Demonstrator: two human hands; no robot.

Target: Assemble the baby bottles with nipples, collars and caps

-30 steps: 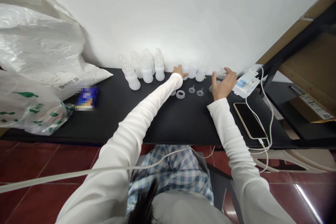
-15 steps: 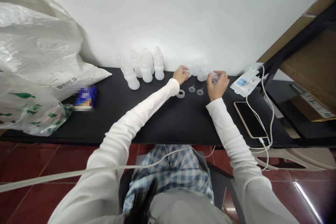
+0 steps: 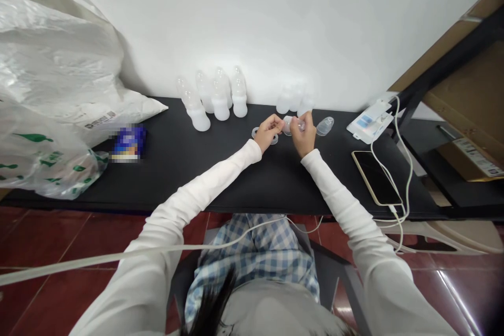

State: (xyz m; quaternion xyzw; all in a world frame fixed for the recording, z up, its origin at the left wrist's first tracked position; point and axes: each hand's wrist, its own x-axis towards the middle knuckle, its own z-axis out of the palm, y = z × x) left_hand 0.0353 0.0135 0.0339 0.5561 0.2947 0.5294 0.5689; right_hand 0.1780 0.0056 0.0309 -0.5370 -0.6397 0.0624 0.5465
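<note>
My right hand (image 3: 303, 136) is closed in a pinch around a small clear piece, apparently a bottle nipple (image 3: 301, 125). Close by, my left hand (image 3: 269, 131) has its fingertips together beside a translucent piece (image 3: 287, 125); what they grip is too small to make out. Under and behind the left fingers lie collar rings, one of them (image 3: 274, 139) partly covered. A clear dome cap (image 3: 325, 126) rests on its side to the right of my right hand. Behind the hands, white bottle bodies (image 3: 283, 101) stand by the wall.
Several bottles with clear domed caps (image 3: 220, 100) stand at the back left. A blue packet (image 3: 129, 143) and large plastic bags (image 3: 55, 68) lie farther left. On the right are a white-and-blue package (image 3: 370, 121), a phone (image 3: 376, 178) with cables, and a cardboard box (image 3: 468, 115).
My right hand has put the clear dome cap down and moved left to the small pieces. My left hand has come forward from the back bottles to the rings; a second ring now shows.
</note>
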